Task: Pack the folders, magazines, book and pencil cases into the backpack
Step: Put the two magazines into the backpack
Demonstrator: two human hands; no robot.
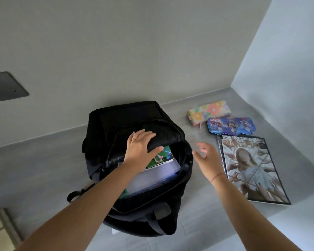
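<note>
On the grey bench, left hand (140,148) pins the backpack (134,171) flap back while the right hand (208,159) hovers open, empty, beside floppy, slick-looking magazines (252,169) — best pinched at the spine.

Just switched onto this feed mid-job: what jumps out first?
The open black backpack at centre, with the left hand holding its flap back over a green book and clear folders already inside. To its right, the empty right hand hangs open beside the magazines on the grey surface. Two pencil cases, one floral and one blue, lie beyond them.
</note>
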